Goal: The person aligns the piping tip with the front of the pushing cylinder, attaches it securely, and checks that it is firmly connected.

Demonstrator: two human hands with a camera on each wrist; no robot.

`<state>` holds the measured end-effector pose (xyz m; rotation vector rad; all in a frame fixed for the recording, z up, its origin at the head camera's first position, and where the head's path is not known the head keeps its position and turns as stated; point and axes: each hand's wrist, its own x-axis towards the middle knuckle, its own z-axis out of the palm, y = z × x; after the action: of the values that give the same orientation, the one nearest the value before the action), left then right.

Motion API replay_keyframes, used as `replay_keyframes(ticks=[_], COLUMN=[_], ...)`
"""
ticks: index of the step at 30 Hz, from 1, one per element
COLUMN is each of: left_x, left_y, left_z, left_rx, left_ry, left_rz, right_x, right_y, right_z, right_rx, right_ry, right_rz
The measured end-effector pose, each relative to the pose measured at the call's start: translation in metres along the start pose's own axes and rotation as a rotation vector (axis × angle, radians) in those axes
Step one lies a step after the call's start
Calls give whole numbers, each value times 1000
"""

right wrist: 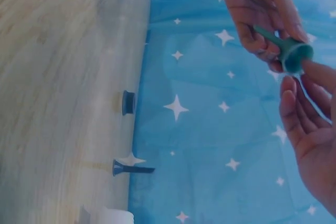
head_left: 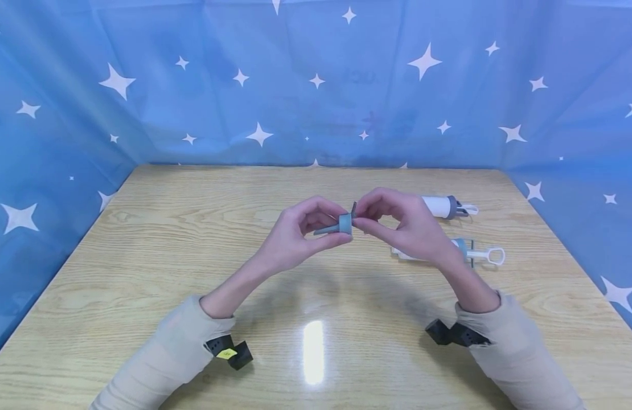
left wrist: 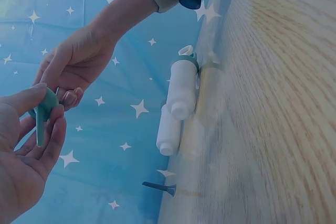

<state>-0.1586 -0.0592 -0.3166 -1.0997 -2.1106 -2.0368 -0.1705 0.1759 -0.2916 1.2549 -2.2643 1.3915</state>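
Observation:
Above the middle of the table, my left hand (head_left: 294, 236) pinches a teal nozzle (head_left: 345, 224) with a long narrow spout and a wide round collar. In the right wrist view the collar's open mouth (right wrist: 300, 57) faces my right hand (right wrist: 317, 140). At that mouth, the thumb and fingers of my right hand pinch a small thin dark piece (head_left: 354, 209); its full shape is mostly hidden. Behind the right hand lie two syringe-like tubes: a white one with a grey collar (head_left: 451, 207), and one with a teal collar (head_left: 462, 248) and a white loop-ended plunger (head_left: 487, 255).
On the tabletop, the right wrist view shows a dark blue flared nozzle (right wrist: 123, 168) and a dark spool-shaped ring (right wrist: 127, 103). A blue star-patterned curtain (head_left: 316, 102) stands around the back and sides of the wooden table (head_left: 157, 262).

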Motion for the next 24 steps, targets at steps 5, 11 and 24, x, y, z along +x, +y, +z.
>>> replay_keyframes(ticks=[5,11,24], left_x=[1,2,2], left_y=[0,1,-2], left_z=[0,-1,-3], left_rx=[10,20,36], left_ry=[12,17,22], left_rz=[-3,-7,-25], right_x=[-1,-8,-23], right_y=[2,4,21], right_z=[-10,-21,-40], right_rx=[-83,-163,-270], right_ry=[-17,-59,-105], right_rz=[22,90,126])
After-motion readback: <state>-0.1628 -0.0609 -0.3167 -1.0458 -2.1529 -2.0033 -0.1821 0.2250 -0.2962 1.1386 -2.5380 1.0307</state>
